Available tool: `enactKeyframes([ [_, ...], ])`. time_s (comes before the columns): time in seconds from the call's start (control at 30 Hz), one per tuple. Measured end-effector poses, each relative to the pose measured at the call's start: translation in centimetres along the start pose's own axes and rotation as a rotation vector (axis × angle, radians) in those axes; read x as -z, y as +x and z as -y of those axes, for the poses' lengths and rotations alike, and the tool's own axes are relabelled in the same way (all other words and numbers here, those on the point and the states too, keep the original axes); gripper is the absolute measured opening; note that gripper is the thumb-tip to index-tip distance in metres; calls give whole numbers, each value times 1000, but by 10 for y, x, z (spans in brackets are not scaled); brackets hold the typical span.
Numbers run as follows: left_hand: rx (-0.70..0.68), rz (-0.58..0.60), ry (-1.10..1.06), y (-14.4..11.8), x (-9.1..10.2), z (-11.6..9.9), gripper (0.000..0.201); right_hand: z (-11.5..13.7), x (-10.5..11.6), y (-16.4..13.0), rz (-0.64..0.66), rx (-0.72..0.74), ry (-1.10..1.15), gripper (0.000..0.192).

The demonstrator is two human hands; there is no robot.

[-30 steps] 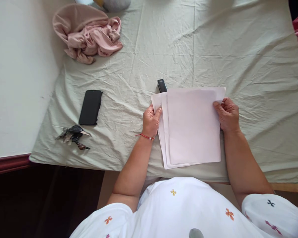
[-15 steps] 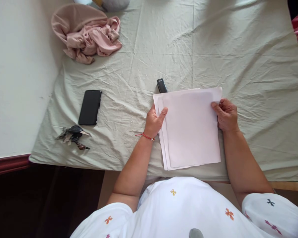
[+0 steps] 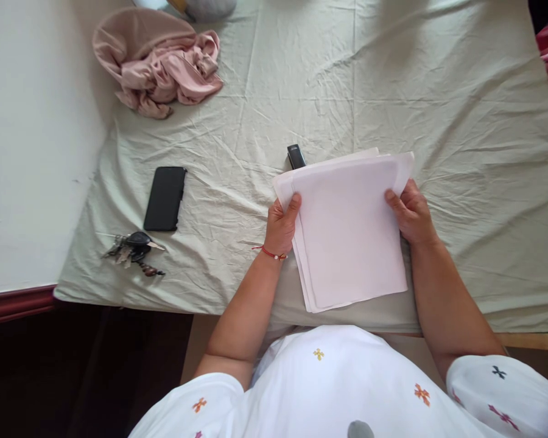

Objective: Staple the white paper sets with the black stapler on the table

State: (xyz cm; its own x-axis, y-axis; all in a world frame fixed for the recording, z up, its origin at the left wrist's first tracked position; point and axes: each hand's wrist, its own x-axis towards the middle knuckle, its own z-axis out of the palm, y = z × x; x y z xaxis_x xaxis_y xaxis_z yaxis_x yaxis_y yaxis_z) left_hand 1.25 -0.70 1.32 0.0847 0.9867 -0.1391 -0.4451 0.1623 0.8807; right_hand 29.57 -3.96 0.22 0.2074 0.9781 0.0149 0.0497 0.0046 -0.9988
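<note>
Several blank white paper sheets (image 3: 351, 237) are held in a loose, uneven stack over the near part of the bed-like surface. My left hand (image 3: 282, 225) grips the stack's left edge, thumb on top and fingers hidden beneath. On the opposite edge, my right hand (image 3: 411, 213) pinches the paper the same way, its fingers mostly behind the sheets. Just past the stack's upper left edge pokes out the end of a black stapler-like object (image 3: 296, 156); the paper covers the rest of it.
A black phone (image 3: 165, 199) lies to the left, with a bunch of keys (image 3: 137, 246) just nearer. A crumpled pink cloth (image 3: 164, 67) rests at the far left by the wall (image 3: 31, 140). Wrinkled pale green sheet (image 3: 310, 73) covers the surface.
The stack has tilted a little, its far edge rising and its top right corner shifting away from me. Both hands still grip it. Phone, keys and cloth have stayed put.
</note>
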Motion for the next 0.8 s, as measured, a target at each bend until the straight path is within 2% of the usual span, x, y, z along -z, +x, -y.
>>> enactKeyframes([
  [0.13, 22, 47, 72, 1, 4, 2, 49, 4, -2, -5, 69, -66, 65, 38],
  [0.3, 47, 160, 205, -3, 5, 1, 47, 11, -6, -9, 48, -76, 35, 36],
  [0.4, 72, 174, 216, -5, 2, 1, 45, 12, -7, -10, 58, -81, 43, 38],
  [0.47, 95, 136, 181, -4, 1, 2, 44, 10, -7, -11, 67, -94, 90, 37],
  [0.57, 75, -8, 79, 1, 4, 4, 48, 8, -4, -11, 61, -106, 205, 42],
  [0.67, 15, -162, -37, 10, 14, 4, 55, 9, 0, -11, 74, -144, 270, 58],
  [0.8, -49, -239, -161, 21, 26, 1, 59, 11, 1, -11, 144, -169, 351, 81],
])
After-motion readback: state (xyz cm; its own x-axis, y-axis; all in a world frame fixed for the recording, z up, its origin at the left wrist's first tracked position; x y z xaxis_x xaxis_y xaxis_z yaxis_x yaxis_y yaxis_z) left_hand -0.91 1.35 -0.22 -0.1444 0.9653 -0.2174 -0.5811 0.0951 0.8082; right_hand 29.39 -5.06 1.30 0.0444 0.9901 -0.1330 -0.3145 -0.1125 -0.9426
